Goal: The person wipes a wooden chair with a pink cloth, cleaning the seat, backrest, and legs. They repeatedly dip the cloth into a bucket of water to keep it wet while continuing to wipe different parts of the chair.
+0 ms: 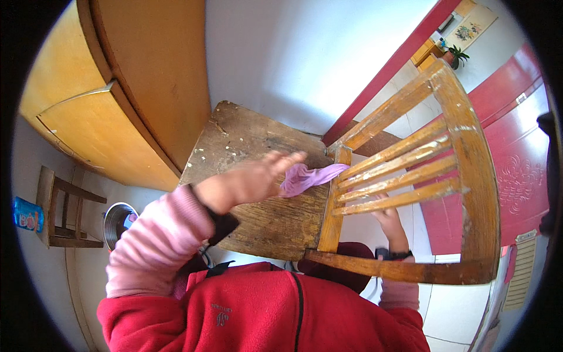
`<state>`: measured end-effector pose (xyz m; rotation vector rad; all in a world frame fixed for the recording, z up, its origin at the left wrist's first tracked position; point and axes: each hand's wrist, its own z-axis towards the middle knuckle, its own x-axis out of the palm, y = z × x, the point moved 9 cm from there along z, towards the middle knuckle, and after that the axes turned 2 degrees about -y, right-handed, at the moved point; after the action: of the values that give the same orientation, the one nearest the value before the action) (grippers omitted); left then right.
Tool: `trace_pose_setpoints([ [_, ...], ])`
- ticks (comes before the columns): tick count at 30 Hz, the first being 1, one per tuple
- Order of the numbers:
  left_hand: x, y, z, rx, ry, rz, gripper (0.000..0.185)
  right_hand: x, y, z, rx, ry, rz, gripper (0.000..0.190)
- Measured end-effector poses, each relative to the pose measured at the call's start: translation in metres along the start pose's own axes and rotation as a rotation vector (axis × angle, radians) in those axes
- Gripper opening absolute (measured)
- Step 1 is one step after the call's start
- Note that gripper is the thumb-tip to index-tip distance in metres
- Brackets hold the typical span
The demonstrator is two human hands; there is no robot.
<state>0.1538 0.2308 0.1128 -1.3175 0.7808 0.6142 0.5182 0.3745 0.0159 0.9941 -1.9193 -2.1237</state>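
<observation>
A worn wooden chair (272,229) stands before me, its seat stained and flecked with pale paint. Over the seat my left hand (250,182) is blurred, with fingers stretched out towards the backrest. Beside its thumb lies a crumpled purple cloth (303,180), and I see no grip on it. One end of this cloth reaches the backrest slats (396,176) at their lower rail and passes out of sight there. My right hand (388,220) is on the far side of the slats; a slat partly covers its fingers, so its hold cannot be made out.
Yellow wooden cabinet (145,88) borders the seat at the left. On the floor are a metal pot (115,226) and a small wooden stool (75,237), with a blue packet (27,214) beside it. A red door (510,176) stands at the right, past the backrest.
</observation>
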Motion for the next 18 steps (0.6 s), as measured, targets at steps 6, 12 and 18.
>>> trace_pose_setpoints([
  [6, -0.075, 0.017, -0.257, -0.102, -0.374, 0.415, 0.081, 0.011, -0.049, -0.25, 0.408, -0.429, 0.202, 0.057],
  [12, 0.094, -0.01, -0.473, -0.809, -0.207, -0.153, 0.081, 0.101, -0.071, -0.352, 0.551, -0.19, 0.388, 0.056],
  [18, 0.136, -0.01, -0.47, -0.694, -0.2, -0.34, 0.062, 0.099, -0.038, -0.35, 0.507, -0.019, 0.372, 0.055],
])
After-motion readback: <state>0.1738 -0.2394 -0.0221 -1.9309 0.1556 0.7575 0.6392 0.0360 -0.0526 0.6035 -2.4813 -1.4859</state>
